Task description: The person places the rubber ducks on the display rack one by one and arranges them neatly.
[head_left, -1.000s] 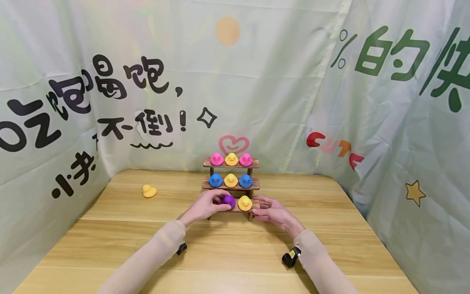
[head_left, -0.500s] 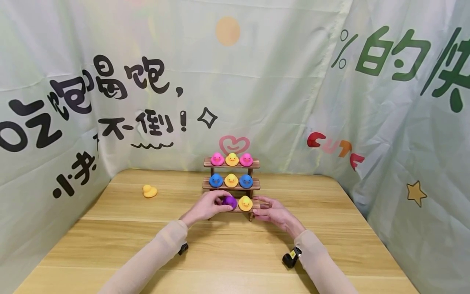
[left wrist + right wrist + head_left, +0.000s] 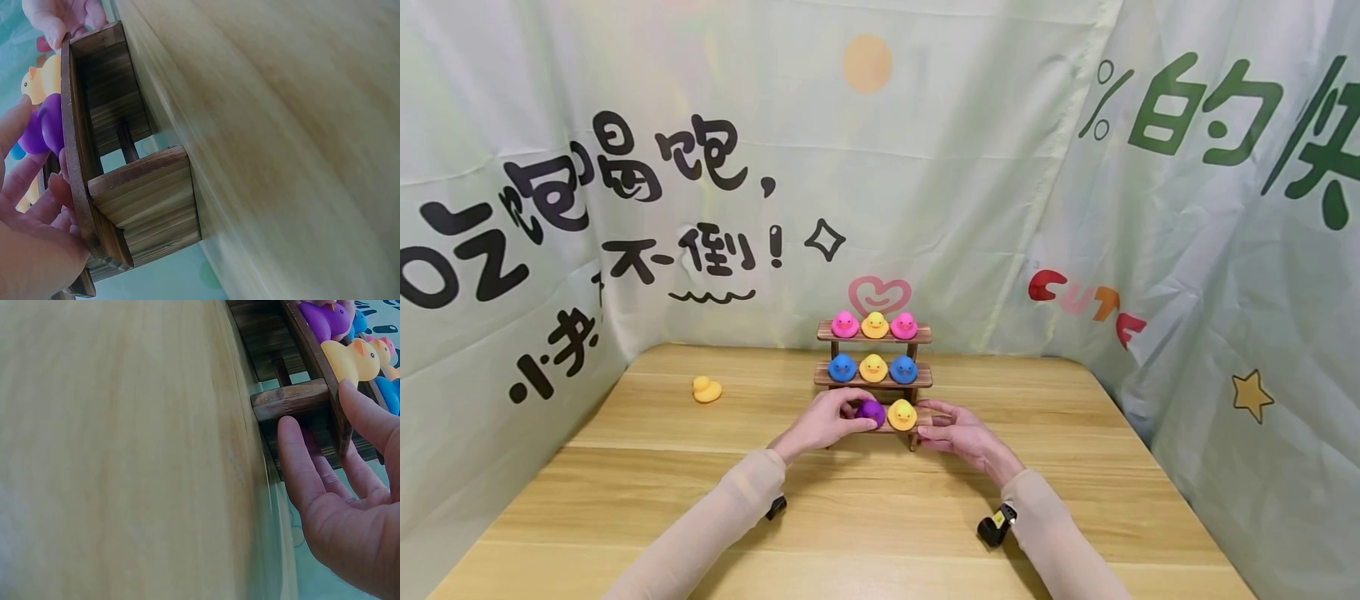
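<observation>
A three-tier brown wooden display stand (image 3: 922,375) holds small rubber ducks. On the lowest shelf my left hand (image 3: 823,418) grips a purple rubber duck (image 3: 871,414) between thumb and fingers. Just right of it sits a yellow rubber duck (image 3: 902,415). My right hand (image 3: 961,435) holds the right end of that shelf, thumb at the front edge beside the yellow duck. In the right wrist view, a fingertip of that hand (image 3: 350,506) meets the stand's leg (image 3: 290,400). Much of the shelf's left end is hidden behind my left hand in the head view.
Pink ducks (image 3: 845,325) flank a yellow duck (image 3: 875,325) on the top shelf. Blue ducks (image 3: 842,368) flank another yellow duck (image 3: 873,368) on the middle one. A loose yellow duck (image 3: 706,389) lies at the table's left. Printed cloth (image 3: 955,192) surrounds the wooden table (image 3: 880,533).
The purple duck has slid very slightly right, closer to the yellow duck, with my left hand still around it. My right hand stays at the shelf's end.
</observation>
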The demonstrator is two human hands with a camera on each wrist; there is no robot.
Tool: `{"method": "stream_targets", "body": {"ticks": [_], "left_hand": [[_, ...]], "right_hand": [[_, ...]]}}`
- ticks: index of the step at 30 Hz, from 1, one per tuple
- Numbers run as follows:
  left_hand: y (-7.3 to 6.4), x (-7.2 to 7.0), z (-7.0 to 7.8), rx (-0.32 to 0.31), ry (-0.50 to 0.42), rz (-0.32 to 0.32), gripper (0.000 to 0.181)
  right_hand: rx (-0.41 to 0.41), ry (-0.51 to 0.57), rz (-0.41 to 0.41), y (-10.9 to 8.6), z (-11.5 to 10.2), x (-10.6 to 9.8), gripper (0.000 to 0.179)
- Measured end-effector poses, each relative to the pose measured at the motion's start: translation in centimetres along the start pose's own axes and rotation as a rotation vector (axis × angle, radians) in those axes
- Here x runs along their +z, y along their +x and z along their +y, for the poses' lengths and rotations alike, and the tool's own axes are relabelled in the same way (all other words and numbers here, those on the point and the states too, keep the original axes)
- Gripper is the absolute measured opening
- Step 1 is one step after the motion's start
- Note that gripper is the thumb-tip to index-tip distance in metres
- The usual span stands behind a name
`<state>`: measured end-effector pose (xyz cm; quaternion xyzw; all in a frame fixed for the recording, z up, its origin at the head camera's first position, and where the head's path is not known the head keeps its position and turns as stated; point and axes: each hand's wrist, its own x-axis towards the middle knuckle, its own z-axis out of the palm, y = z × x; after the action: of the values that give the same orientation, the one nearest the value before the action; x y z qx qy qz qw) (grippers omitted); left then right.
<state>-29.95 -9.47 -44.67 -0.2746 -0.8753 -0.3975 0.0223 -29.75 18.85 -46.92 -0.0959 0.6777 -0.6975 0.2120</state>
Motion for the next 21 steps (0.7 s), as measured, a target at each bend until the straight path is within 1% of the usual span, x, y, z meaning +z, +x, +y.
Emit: {"method": "stream_targets", "body": {"ticks": [10,15,21], "left_hand": [[0.03,0.0,0.08,0.008,0.002,-0.005,0.037],[-0.08,-0.13,0.18,0.011,-0.012,-0.012,0.044],[-0.36,-0.41,0.09,-0.005,-0.032,0.007,0.052]], "right_hand": [[0.005,0.004,-0.002,0.1,0.11,-0.18,0.065],[0.009,0.002,0.002,0.02,0.11,-0.17,0.065],[0.009,0.013,0.004,-0.11,-0.05,-0.06,0.065]]}}
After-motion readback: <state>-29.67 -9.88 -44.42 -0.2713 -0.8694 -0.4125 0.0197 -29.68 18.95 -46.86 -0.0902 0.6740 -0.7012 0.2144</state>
